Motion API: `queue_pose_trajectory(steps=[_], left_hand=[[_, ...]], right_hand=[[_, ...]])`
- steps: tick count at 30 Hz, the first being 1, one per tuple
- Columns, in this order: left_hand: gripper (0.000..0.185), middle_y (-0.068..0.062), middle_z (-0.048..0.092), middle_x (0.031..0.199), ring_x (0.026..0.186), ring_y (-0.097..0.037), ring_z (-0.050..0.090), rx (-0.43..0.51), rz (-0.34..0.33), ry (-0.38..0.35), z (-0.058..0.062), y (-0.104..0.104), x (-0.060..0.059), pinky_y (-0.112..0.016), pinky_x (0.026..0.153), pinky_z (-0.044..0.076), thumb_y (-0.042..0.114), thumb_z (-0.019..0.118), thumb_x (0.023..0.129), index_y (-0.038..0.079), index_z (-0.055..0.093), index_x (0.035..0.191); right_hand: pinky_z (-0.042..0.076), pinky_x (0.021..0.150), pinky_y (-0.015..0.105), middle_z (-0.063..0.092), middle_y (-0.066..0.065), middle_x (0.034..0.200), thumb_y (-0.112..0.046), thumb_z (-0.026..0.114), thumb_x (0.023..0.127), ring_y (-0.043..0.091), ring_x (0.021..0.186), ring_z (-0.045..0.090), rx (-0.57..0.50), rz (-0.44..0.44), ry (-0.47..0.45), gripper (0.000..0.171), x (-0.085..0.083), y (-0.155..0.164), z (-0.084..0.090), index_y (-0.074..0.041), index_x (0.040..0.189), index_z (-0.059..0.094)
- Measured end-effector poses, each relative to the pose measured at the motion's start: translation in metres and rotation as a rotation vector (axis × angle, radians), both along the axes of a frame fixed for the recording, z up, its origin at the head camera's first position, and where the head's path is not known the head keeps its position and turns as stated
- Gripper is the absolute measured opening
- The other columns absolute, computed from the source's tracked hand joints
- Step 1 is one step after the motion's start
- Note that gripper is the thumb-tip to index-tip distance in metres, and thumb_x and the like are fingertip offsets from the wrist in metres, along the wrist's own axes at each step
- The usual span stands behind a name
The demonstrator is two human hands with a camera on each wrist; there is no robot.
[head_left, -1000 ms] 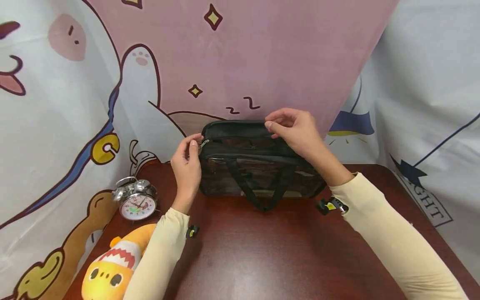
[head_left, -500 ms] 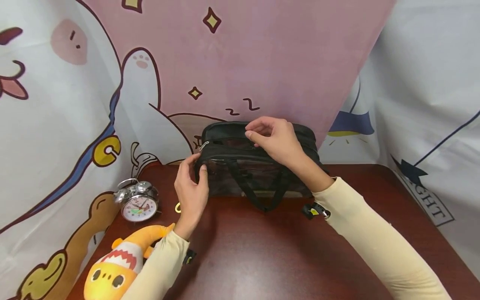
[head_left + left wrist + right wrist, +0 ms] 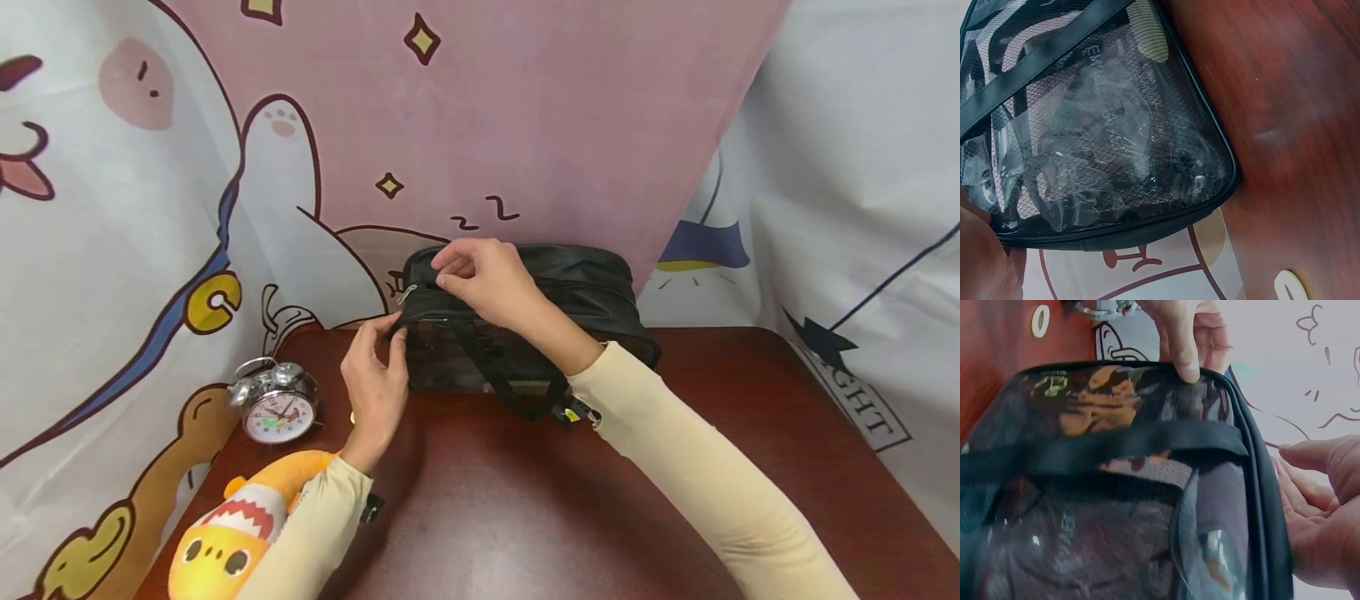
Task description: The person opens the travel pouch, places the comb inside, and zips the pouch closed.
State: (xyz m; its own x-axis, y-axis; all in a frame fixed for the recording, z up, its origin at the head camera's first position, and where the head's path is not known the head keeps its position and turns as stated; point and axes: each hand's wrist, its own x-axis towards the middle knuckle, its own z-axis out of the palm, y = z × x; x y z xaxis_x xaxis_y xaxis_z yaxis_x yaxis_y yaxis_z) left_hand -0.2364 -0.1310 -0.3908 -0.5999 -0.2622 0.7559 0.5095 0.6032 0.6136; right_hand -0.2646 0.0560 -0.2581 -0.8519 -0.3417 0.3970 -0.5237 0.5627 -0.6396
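A black-trimmed bag (image 3: 600, 308) with a see-through front panel and a dangling strap handle stands at the back of the table. My left hand (image 3: 372, 379) pinches its upper left corner; in the right wrist view the left thumb (image 3: 1186, 365) presses the clear front while the fingers go behind the edge. Just above that corner, a metal zipper pull (image 3: 407, 293) shows at the left end of the top. My right hand (image 3: 487, 279) hovers over the bag's top, fingers loosely bent, nothing visible between thumb and fingertips. Mesh lining (image 3: 1110, 112) shows through the clear panel in the left wrist view.
A silver twin-bell alarm clock (image 3: 277, 408) stands at the table's left side. In front of it lies an orange plush toy (image 3: 225, 533), partly behind the left sleeve. A small yellow ring (image 3: 1290, 286) lies near the bag. A printed cloth backdrop (image 3: 562, 125) rises behind the table.
My right hand has swept left along the bag's top toward the zipper pull. My left hand has come down from beside the pull to the bag's corner and pinches it.
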Motion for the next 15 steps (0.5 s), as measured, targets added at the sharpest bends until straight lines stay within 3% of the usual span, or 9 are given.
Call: queue_pose_trajectory(steps=[7,15], left_hand=[[0.019,0.006,0.072,0.1,0.095,-0.006,0.067,0.012,0.013,-0.012,0.0,-0.002,0.0,-0.027,0.083,0.052,0.019,0.067,0.09,0.021,0.07,0.109],[0.017,0.007,0.073,0.098,0.093,-0.005,0.067,0.016,0.0,-0.008,0.002,-0.001,-0.001,-0.025,0.082,0.051,0.02,0.067,0.09,0.018,0.071,0.107]], right_hand=[[0.056,0.065,0.027,0.074,0.001,0.093,-0.019,0.068,0.089,0.012,0.072,0.07,-0.07,0.057,-0.145,0.02,-0.012,-0.02,-0.005,-0.011,0.107,0.07],[0.059,0.07,0.03,0.073,0.016,0.097,-0.017,0.064,0.092,0.022,0.08,0.072,-0.252,0.151,-0.355,0.019,-0.022,-0.035,-0.003,-0.004,0.104,0.07]])
